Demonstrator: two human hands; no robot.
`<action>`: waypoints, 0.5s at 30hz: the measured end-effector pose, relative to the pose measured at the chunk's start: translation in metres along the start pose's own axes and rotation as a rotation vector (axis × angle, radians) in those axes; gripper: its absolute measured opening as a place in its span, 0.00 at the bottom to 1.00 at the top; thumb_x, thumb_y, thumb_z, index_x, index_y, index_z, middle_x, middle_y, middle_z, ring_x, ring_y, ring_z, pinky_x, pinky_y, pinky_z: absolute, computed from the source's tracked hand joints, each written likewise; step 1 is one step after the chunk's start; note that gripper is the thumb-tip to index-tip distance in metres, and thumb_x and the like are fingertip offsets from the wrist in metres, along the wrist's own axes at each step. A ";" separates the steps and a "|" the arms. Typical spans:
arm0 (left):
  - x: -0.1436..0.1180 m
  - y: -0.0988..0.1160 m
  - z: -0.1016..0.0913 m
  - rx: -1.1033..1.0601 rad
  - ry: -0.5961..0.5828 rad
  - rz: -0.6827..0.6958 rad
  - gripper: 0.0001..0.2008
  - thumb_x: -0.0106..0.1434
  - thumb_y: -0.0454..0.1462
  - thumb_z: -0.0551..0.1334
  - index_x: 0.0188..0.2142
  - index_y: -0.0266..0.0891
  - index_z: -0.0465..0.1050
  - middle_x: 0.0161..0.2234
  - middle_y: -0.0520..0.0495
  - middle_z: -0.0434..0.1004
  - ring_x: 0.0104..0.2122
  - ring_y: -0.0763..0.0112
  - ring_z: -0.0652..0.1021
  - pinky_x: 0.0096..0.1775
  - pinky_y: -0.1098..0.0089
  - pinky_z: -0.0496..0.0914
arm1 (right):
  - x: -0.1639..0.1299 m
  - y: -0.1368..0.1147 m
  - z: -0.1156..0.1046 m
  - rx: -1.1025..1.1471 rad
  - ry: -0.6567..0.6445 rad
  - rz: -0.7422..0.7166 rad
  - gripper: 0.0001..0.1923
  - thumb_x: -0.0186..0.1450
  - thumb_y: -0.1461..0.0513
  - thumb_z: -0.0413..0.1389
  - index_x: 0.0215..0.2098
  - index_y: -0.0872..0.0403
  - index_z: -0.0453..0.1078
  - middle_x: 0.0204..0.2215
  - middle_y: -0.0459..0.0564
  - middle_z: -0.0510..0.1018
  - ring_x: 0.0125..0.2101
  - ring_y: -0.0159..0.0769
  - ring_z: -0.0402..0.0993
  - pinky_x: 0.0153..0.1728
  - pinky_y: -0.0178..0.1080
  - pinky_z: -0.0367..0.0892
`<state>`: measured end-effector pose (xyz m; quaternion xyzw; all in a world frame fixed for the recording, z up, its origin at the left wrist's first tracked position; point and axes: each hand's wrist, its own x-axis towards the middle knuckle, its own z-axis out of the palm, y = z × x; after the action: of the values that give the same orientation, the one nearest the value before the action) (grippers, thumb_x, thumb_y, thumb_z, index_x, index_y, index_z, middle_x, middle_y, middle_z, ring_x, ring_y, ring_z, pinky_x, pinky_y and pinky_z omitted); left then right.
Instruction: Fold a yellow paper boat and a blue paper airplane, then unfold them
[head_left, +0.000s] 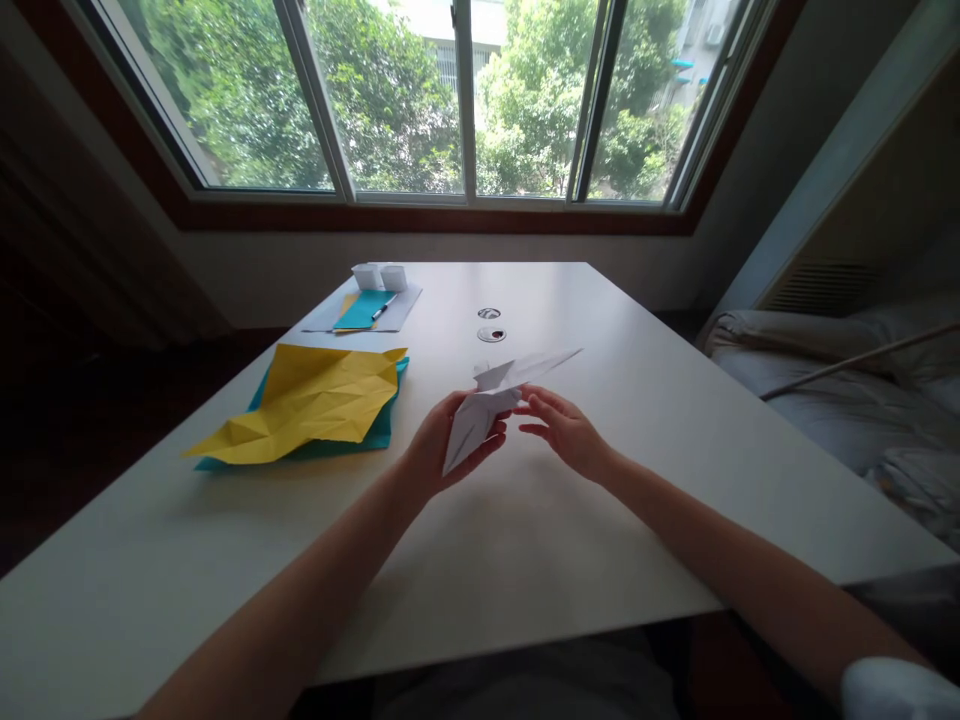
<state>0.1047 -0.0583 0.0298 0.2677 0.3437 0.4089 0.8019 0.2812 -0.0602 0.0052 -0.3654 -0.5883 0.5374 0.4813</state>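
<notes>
Head camera is looking down at my two hands over the white table (525, 540). I am holding a folded white paper model (491, 405) just above the table top, near its middle. My left hand (439, 445) is gripping the lower body of the model, with the thumb on one side and the fingers closed on the other side. My right hand (566, 430) is touching the model near its middle; its fingers are a little apart and curved, and only the tips are meeting the paper. One long thin point of the model is reaching away to the right, toward the window.

I judge that I am shaping or adjusting a flap, a late step of the folding. The next move is asking for a light pinch with the right fingertips while the left hand is keeping the body steady.

Both forearms are stretched forward, the wrists are raised off the table. A crumpled yellow sheet (315, 400) is lying on a teal sheet (379, 432) to my left, well apart.
</notes>
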 end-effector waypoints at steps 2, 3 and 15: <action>-0.002 -0.001 0.001 0.012 -0.024 -0.033 0.13 0.55 0.40 0.56 0.32 0.32 0.75 0.27 0.40 0.77 0.24 0.68 0.75 0.31 0.68 0.72 | 0.000 0.001 0.003 -0.037 -0.039 -0.018 0.16 0.61 0.51 0.51 0.43 0.49 0.70 0.41 0.49 0.76 0.40 0.35 0.72 0.39 0.39 0.68; -0.002 -0.001 0.002 0.018 -0.022 -0.044 0.12 0.55 0.39 0.57 0.32 0.33 0.75 0.27 0.40 0.77 0.24 0.68 0.75 0.30 0.68 0.72 | 0.000 0.001 0.003 -0.055 -0.048 -0.033 0.16 0.61 0.51 0.52 0.42 0.50 0.70 0.39 0.48 0.76 0.38 0.34 0.72 0.39 0.39 0.68; -0.004 0.005 0.003 -0.052 -0.071 -0.140 0.15 0.60 0.34 0.50 0.42 0.29 0.69 0.26 0.41 0.76 0.22 0.71 0.75 0.28 0.73 0.72 | -0.001 -0.002 -0.002 -0.104 -0.005 -0.069 0.13 0.55 0.55 0.59 0.34 0.54 0.72 0.31 0.49 0.77 0.33 0.34 0.73 0.37 0.39 0.68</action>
<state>0.1027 -0.0597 0.0368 0.2367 0.3221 0.3507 0.8469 0.2831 -0.0605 0.0065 -0.3681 -0.6289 0.4898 0.4785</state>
